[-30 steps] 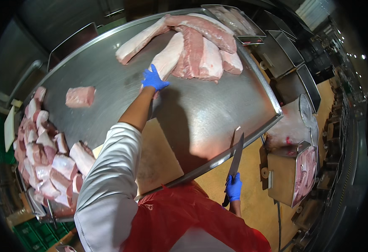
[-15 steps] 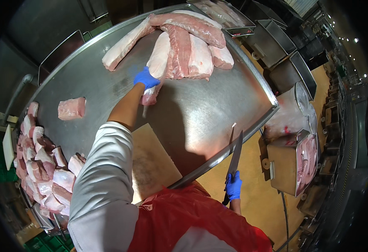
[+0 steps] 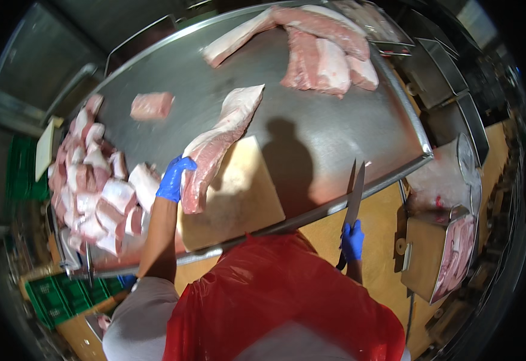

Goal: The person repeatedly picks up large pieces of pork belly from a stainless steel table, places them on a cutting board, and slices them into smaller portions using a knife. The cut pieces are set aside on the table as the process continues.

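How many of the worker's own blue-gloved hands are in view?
2: the left hand, gripping the long meat piece near its closer end, and the right hand, holding the knife by the table's near edge. Neither is hidden.

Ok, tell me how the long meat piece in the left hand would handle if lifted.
The long meat piece probably sags, given its winding bend. Its thickness suggests weight; its moist-looking surface may slip in the left hand.
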A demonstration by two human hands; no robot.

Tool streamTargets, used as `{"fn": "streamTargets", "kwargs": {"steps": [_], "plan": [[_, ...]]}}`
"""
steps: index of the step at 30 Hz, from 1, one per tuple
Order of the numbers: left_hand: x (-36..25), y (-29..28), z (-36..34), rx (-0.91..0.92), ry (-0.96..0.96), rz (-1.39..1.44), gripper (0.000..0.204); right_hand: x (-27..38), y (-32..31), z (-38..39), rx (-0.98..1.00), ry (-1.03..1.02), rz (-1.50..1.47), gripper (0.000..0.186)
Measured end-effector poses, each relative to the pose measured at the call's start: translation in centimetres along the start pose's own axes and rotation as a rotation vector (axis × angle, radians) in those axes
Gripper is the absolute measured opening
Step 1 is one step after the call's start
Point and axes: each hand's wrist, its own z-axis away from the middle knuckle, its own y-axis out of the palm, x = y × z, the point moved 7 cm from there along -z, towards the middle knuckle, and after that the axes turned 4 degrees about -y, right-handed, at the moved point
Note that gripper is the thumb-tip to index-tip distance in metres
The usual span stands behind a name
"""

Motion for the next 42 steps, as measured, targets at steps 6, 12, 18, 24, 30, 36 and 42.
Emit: {"fn": "streamTargets", "kwargs": {"steps": [6, 12, 18, 24, 30, 36, 42], "plan": [[4.2, -7.2, 15.7, -0.4, 0.23, 0.283, 0.05, 9.0, 3.5, -3.2, 0.167, -0.403, 0.169, 0.018], [6.6, 10.9, 17.2, -0.439, 0.509, -0.428, 0.051, 15.6, 6.7, -5.7, 0.157, -0.883, 0.383, 0.023], [4.0, 0.5, 8.1, -0.36, 0.562, -1.126, 0.048, 20.0, 4.4, -3.9, 0.114, -0.584, 0.032, 0.021], [5.4, -20.2, -2.1, -0.455, 0.154, -0.46, 0.083, 14.5, 9.6, 0.9, 0.301, -0.501, -0.081, 0.015], [5.4, -14.0, -3.1, -0.292, -0.04, -0.82, 0.083, 13.5, 13.2, 7.5, 0.413, -0.422, -0.059, 0.014], [14.4, -16.6, 8.5, -0.581, 0.194, -0.728, 0.058, 13.3, 17.8, 9.1, 0.511, -0.388, -0.143, 0.015], [12.0, -15.6, 13.6, -0.685, 0.428, -1.133, 0.068, 18.4, 22.6, 1.4, 0.478, -0.451, -0.512, 0.013]]}}
